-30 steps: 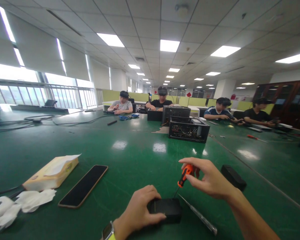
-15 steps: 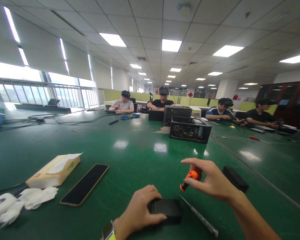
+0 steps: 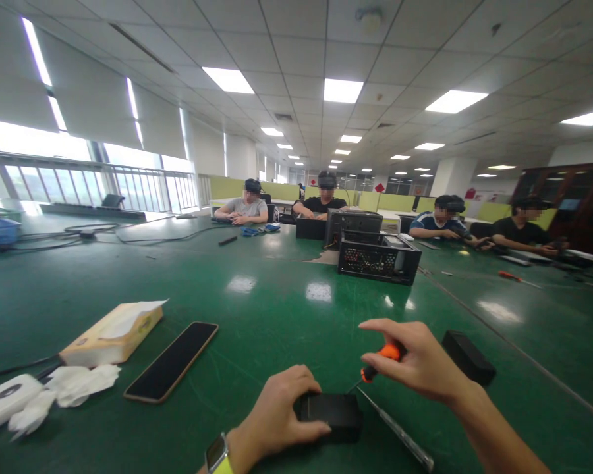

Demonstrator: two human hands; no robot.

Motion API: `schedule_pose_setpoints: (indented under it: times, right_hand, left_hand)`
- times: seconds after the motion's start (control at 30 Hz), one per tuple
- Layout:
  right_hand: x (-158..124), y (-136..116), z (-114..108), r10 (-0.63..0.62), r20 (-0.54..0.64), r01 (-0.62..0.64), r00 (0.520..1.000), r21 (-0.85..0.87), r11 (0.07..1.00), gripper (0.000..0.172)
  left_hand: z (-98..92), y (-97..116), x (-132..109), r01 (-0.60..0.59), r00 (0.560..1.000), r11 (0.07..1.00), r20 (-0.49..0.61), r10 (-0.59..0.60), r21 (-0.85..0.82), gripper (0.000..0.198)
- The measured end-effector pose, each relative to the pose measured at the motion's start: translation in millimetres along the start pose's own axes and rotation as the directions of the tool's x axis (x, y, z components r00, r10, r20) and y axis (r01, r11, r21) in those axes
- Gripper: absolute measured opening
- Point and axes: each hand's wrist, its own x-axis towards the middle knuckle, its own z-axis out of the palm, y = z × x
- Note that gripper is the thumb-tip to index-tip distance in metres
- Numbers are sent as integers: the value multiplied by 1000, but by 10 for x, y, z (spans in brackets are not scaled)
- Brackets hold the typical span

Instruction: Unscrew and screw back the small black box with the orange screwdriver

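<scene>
My left hand (image 3: 281, 411), with a watch at its wrist, grips a small black box (image 3: 343, 416) on the green table, the thumb along its near side. Over the table to the right, my right hand (image 3: 410, 359) holds a screwdriver (image 3: 389, 353) with an orange and black handle. My thumb and index finger are spread, and the other fingers are partly hidden behind the handle. The screwdriver leans, its thin shaft pointing down at the box's far right edge; I cannot tell whether the tip touches. Right of the box lies a slim silver metal tool (image 3: 398, 431).
Another black box (image 3: 468, 357) lies beyond my right wrist. On the left are a phone (image 3: 172, 362), a tissue pack (image 3: 113, 332), crumpled tissues (image 3: 82, 384) and a white device (image 3: 10, 401). An open computer case (image 3: 378, 260) stands farther back; several people sit across the table.
The screwdriver handle has tilted further to the right in my right hand, which has shifted slightly. My left hand still holds the box. The whole view has moved a little.
</scene>
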Motion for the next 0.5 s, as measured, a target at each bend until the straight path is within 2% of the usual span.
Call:
schedule_pose_setpoints:
  times: [0.23,0.4,0.5]
  right_hand:
    - [10,-36,-43,-45,-3,45,999,83,996,34]
    - [3,-16,-17,-25,-24,25,999,-7,1000,32]
    - [7,4,-2,-26,-45,25,999,-8,1000,32]
  left_hand:
    - [3,-5,0,-6,1000,1000,-4,6,2,39]
    - [-13,2,5,4,1000,1000,2,-4,5,48]
    - [-19,9,8,4,1000,1000,11,-4,22,45]
